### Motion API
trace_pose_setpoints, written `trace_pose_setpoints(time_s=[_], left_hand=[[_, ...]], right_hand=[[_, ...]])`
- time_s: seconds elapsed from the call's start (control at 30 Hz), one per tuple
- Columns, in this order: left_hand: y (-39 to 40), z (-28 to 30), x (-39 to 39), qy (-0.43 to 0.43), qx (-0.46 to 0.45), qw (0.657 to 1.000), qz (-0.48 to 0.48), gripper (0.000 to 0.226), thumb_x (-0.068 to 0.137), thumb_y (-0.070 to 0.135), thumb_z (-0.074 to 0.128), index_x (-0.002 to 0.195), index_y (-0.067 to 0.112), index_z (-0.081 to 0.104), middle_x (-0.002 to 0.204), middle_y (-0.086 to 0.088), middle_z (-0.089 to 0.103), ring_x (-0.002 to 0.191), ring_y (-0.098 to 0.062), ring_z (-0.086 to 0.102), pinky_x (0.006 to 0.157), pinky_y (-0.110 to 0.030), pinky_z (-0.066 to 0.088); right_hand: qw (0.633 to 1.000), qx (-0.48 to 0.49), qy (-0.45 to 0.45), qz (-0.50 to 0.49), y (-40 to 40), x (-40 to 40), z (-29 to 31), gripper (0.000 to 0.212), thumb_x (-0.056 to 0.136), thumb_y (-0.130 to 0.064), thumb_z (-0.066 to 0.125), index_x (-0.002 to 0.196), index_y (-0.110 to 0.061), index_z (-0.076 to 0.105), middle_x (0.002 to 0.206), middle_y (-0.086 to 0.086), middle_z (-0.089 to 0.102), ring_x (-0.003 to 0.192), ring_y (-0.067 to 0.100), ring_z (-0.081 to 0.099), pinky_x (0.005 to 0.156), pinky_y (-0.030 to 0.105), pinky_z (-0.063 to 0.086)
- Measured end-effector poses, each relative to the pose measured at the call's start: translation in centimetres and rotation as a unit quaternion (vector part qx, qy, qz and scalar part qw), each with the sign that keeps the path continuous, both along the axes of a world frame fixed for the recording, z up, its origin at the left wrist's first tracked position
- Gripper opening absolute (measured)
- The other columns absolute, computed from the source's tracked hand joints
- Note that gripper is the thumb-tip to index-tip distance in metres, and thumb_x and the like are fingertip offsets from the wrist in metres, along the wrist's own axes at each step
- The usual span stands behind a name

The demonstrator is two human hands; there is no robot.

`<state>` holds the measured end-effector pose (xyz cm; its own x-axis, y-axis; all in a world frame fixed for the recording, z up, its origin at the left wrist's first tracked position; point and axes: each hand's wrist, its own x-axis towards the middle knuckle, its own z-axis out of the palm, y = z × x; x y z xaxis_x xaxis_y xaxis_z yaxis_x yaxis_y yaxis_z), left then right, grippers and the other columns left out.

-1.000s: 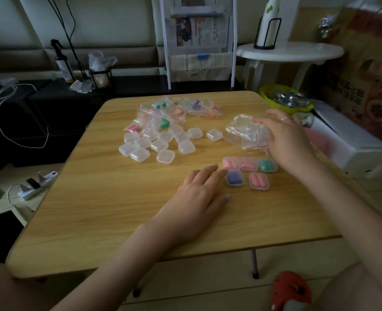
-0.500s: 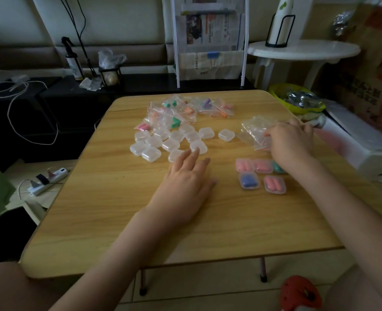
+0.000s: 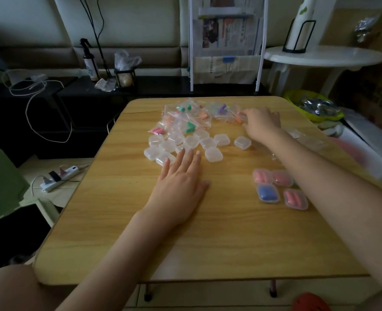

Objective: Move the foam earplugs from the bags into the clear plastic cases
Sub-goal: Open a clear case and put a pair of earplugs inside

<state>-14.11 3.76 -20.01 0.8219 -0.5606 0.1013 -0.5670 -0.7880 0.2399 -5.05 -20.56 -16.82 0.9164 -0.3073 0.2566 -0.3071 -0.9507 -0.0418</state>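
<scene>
Right hand (image 3: 260, 123) has left the heap of emptied bags (image 3: 306, 140) at the right edge of the table (image 3: 208, 243), where it was 1 s ago, and now reaches the far pile of filled bags (image 3: 185, 118). Fingertips sit on a bag with orange earplugs (image 3: 238, 117) at that pile's right end; fingers look curled over it, but whether it is actually pinched or only touched, can't tell, the hand hides the contact. Left hand (image 3: 181, 182) moved too: it was flat beside the filled cases (image 3: 280, 188) a second ago and now lies flat further left, fingers straight and spread, holding nothing, fingertips touching the near edge of the empty clear cases (image 3: 185, 143). Read: last cycle is done, empty bag dropped, next cycle starting with bag pickup on the right and case pickup on the left. Task things: earplugs still to move are in the bags at the far centre of the table (green, orange, pink, purple visible); empty cases cluster just in front of them; four filled cases show at near right (pink, pink, blue, pink), a fifth likely hidden under the right forearm. Progress looks early, far more empty cases than filled ones. Next needs a firm pinch on one bag only, since the bags overlap and could drag neighbours.
</scene>
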Motion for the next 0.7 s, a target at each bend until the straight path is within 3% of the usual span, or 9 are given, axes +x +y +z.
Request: trace_pose_setpoints(time_s=[0.17,0.27,0.33,0.4,0.47,0.53,0.63,0.7], left_hand=[[-0.2,-0.3,0.2,-0.017,-0.017,1.000,-0.011,0.065,0.099,0.048,0.026,0.151,0.026,-0.007,0.158,0.005,-0.014,0.141,-0.014,-0.024,0.114,-0.033,-0.014],[-0.4,0.0,0.2,-0.026,-0.072,0.997,-0.018,0.060,0.100,0.044,0.030,0.152,0.026,0.008,0.159,0.006,-0.006,0.143,-0.011,-0.018,0.114,-0.029,-0.011],[-0.7,0.6,-0.3,-0.039,-0.191,0.981,-0.016,0.049,0.099,0.037,0.039,0.145,0.021,0.035,0.156,0.004,0.020,0.145,-0.009,0.006,0.117,-0.026,0.006],[-1.1,1.6,-1.0,-0.059,-0.311,0.949,0.003,0.032,0.096,0.031,0.048,0.125,0.020,0.056,0.135,0.007,0.051,0.130,-0.006,0.041,0.105,-0.022,0.034],[-1.4,2.7,-1.9,-0.029,-0.397,0.917,0.028,0.019,0.092,0.033,0.054,0.107,0.024,0.061,0.109,0.016,0.063,0.101,0.003,0.056,0.081,-0.015,0.046],[-1.8,3.7,-2.7,0.057,-0.470,0.880,0.044,0.014,0.089,0.034,0.058,0.097,0.023,0.061,0.093,0.013,0.065,0.084,0.000,0.061,0.067,-0.014,0.050],[-2.0,4.1,-3.3,0.141,-0.522,0.840,0.039,0.013,0.089,0.026,0.060,0.092,0.013,0.061,0.085,0.004,0.067,0.070,-0.002,0.064,0.061,-0.015,0.050],[-2.0,3.8,-3.3,0.165,-0.540,0.824,0.054,0.012,0.091,0.017,0.058,0.089,0.006,0.062,0.078,-0.001,0.067,0.064,-0.004,0.063,0.061,-0.016,0.050]], right_hand=[[0.996,0.002,-0.073,-0.045,-1.2,2.1,-1.2,0.016,0.094,-0.023,0.056,0.102,-0.020,0.070,0.101,0.007,0.066,0.102,0.030,0.055,0.082,0.036,0.036],[0.979,0.074,-0.187,-0.022,-1.6,1.2,-0.2,0.017,0.091,-0.031,0.062,0.084,-0.016,0.063,0.082,0.001,0.061,0.084,0.024,0.058,0.067,0.032,0.037],[0.952,0.165,-0.258,0.014,-0.9,-0.3,1.1,0.015,0.089,-0.030,0.066,0.085,-0.018,0.057,0.081,-0.003,0.060,0.075,0.016,0.058,0.060,0.027,0.042],[0.925,0.227,-0.294,0.076,0.9,-2.8,2.3,0.009,0.090,-0.022,0.064,0.088,-0.016,0.058,0.084,-0.004,0.060,0.072,0.007,0.055,0.059,0.018,0.044],[0.910,0.252,-0.294,0.148,3.6,-6.6,3.0,0.005,0.090,-0.015,0.061,0.089,-0.013,0.058,0.084,-0.004,0.059,0.070,0.002,0.054,0.062,0.014,0.048],[0.906,0.268,-0.251,0.212,6.2,-10.7,3.0,0.005,0.089,-0.011,0.062,0.086,-0.012,0.057,0.082,-0.005,0.059,0.073,0.002,0.056,0.068,0.014,0.049],[0.912,0.260,-0.167,0.271,8.5,-14.9,1.9,0.013,0.088,-0.014,0.064,0.081,-0.019,0.054,0.079,-0.012,0.055,0.076,0.001,0.053,0.064,0.012,0.041],[0.914,0.250,-0.133,0.291,8.9,-15.9,1.2,0.012,0.090,-0.018,0.061,0.082,-0.019,0.052,0.081,-0.012,0.057,0.081,0.003,0.053,0.066,0.019,0.043]])
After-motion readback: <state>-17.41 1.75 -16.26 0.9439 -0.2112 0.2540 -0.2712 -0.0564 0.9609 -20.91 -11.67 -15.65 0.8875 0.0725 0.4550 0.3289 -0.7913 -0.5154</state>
